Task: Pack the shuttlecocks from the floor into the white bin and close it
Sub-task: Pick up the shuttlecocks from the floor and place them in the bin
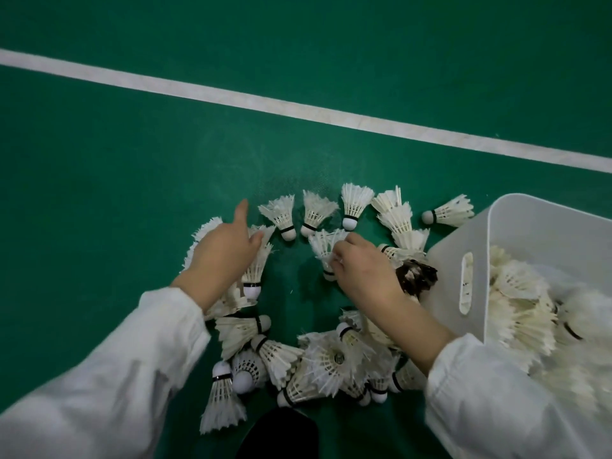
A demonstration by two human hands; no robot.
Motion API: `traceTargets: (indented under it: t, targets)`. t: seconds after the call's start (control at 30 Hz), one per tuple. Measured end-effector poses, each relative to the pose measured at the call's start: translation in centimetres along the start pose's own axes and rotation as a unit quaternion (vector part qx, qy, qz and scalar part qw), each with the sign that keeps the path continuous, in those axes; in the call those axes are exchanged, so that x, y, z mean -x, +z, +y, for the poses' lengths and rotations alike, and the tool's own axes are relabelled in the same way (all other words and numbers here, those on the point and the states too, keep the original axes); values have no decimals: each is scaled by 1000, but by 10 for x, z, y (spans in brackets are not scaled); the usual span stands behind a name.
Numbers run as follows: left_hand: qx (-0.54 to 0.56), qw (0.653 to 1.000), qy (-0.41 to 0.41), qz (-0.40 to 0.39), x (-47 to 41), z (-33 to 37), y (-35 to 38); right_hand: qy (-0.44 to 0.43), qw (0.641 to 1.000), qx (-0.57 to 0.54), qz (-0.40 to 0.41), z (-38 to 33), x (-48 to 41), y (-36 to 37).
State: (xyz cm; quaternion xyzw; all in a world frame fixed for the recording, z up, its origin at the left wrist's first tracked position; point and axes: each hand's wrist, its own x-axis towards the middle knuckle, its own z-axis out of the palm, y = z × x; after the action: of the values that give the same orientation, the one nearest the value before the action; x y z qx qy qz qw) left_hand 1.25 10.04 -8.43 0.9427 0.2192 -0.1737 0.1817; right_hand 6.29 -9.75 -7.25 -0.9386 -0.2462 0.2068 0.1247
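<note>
Twenty-odd shuttlecocks [275, 354] lie in a loose ring on the green floor [99, 160]. They overlap too much at the near side for an exact count. Seven white ones along the far arc can be told apart, and one dark-feathered shuttlecock [418, 276] lies just beside the white bin [443, 260]. That one bin stands at the right edge of the ring, its top uncovered, with one handle slot [466, 283] in the wall facing the ring and many more shuttlecocks heaped inside, past counting. Two hands work within the ring. The right hand [362, 271] pinches the feathers of a single white shuttlecock [323, 245] with curled fingers. The left hand [223, 260] hangs over the ring's left side, forefinger straight and thumb at some feathers; whether it grips anything cannot be told. Two white sleeves [139, 359] show, and one white line [298, 111] crosses the floor.
</note>
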Motion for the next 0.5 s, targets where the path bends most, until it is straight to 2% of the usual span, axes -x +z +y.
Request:
traceTargets:
  t: [0.1,0.23,0.4,0.5]
  targets:
    - [-31,998,-13,-45,-12,1,13,-6,1000,-16,0,0,6,-4]
    - [-59,998,8,-28,-3,5,20,-10,999,-47,15,4,15,-19]
    - [-45,996,67,-34,26,25,-18,9,994,-109,2,11,34,-68]
    - [-11,992,125,-18,43,65,-59,28,988,-151,21,21,55,-115]
